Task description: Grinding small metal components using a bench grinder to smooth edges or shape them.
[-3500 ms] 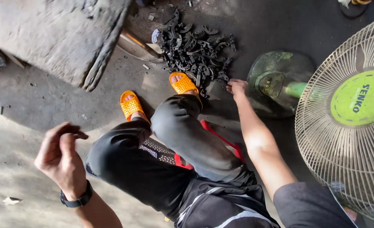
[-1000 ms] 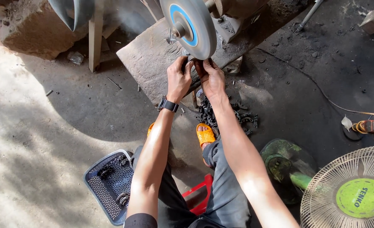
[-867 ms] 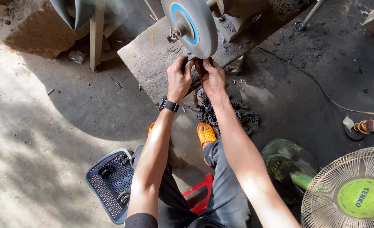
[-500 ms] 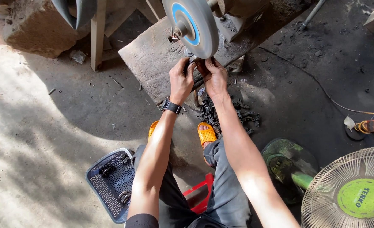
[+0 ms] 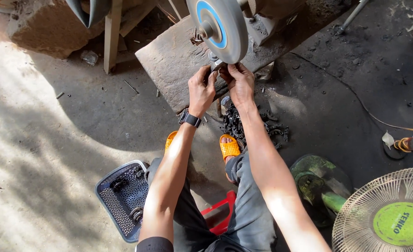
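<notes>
My left hand (image 5: 201, 89) and my right hand (image 5: 239, 82) meet just under a grey grinding wheel (image 5: 215, 28) with a blue ring on its face. Together they pinch a small dark metal piece (image 5: 217, 68) against the wheel's lower edge. The piece is mostly hidden by my fingers. A black watch sits on my left wrist. The wheel is mounted over a flat stone slab (image 5: 169, 65). Below my hands a pile of dark metal pieces (image 5: 253, 128) lies on the ground by my orange sandals (image 5: 229, 147).
A grey plastic basket (image 5: 122, 198) with a few dark parts stands at my left knee. A red stool (image 5: 218, 217) is under me. A fan (image 5: 388, 214) on a green base (image 5: 320, 184) stands at the right. A cable (image 5: 355, 100) runs across the dark floor.
3.5 s ago my right hand reached down by the metal pile and the left was raised at my side. Since then both hands have stayed at the wheel; the view has tilted slightly.
</notes>
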